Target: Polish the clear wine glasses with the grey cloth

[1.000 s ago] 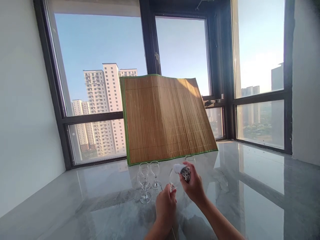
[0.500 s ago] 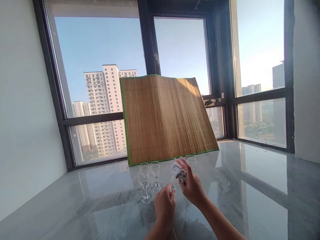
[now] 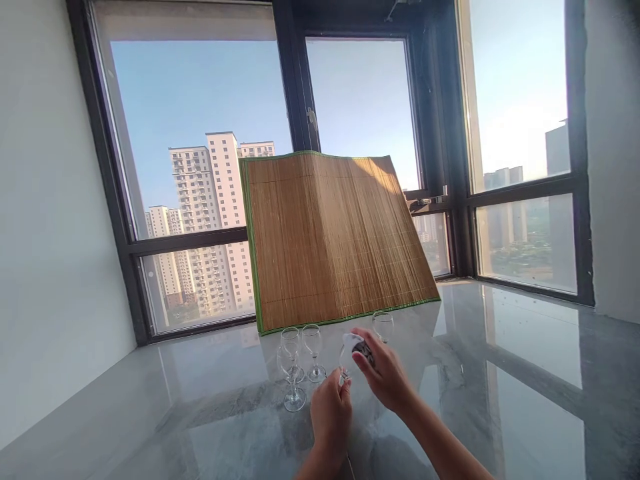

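My left hand [image 3: 332,408] is closed round the stem of a clear wine glass [image 3: 345,357], whose bowl tilts up towards my right hand. In my right hand [image 3: 383,373], the fingers press a crumpled white and grey cloth [image 3: 361,346] against the bowl; part of the cloth lies behind my fingers. To the left stand more clear stemmed glasses: a front one [image 3: 294,399], another just behind it [image 3: 290,341], and a third [image 3: 312,347] beside them. Beyond my right hand is one more glass [image 3: 383,325], its lower part hidden.
A glossy grey marble-like surface [image 3: 225,427] lies under everything. At the back, a bamboo mat [image 3: 340,240] with green edging leans on the dark window frame [image 3: 297,87]. A white wall [image 3: 45,220] bounds the left side. A thin line or cord [image 3: 351,465] shows near my left wrist.
My right hand and the cloth have lowered slightly at the bowl, and less of the cloth shows. My left hand keeps its hold on the stem. The standing glasses stay put.
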Available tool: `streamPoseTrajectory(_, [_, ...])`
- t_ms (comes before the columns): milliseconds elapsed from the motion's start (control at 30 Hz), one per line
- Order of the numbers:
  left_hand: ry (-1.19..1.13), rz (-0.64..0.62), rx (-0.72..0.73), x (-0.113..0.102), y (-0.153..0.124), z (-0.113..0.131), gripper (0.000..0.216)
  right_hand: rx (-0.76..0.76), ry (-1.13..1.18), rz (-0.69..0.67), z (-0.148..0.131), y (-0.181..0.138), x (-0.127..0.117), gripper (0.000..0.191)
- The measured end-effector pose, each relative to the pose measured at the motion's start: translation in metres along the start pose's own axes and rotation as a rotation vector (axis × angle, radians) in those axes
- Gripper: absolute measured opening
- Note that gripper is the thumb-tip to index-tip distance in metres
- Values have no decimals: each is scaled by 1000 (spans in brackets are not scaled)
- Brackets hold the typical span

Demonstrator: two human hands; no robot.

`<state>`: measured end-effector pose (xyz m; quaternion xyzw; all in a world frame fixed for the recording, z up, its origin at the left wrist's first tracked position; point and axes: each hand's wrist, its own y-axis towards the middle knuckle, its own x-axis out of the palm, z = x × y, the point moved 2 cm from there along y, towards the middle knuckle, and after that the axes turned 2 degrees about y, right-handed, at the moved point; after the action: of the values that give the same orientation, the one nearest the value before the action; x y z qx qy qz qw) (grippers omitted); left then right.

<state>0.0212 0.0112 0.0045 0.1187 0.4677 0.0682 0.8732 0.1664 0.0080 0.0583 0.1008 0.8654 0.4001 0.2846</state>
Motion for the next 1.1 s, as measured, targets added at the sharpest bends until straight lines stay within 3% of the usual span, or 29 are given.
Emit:
streamPoseTrajectory(167, [15, -15, 25, -1, 0, 2, 34, 128, -79, 136, 9, 1, 2, 37])
streamPoseTrajectory(367, [-9, 0, -7, -2, 1, 1, 29, 27, -127, 38, 5, 1, 4, 37])
streamPoseTrajectory(533, [-79, 22, -17, -1, 2, -2, 34, -57, -111, -23, 4, -4, 7, 77])
streamPoseTrajectory(633, [-72, 13, -14, -1, 2, -2, 35, -84, -79, -9, 5, -6, 9, 87])
streamPoseTrajectory(1100, [-129, 42, 14, 1, 0, -1, 36, -46, 221, -7, -2, -5, 2, 76])
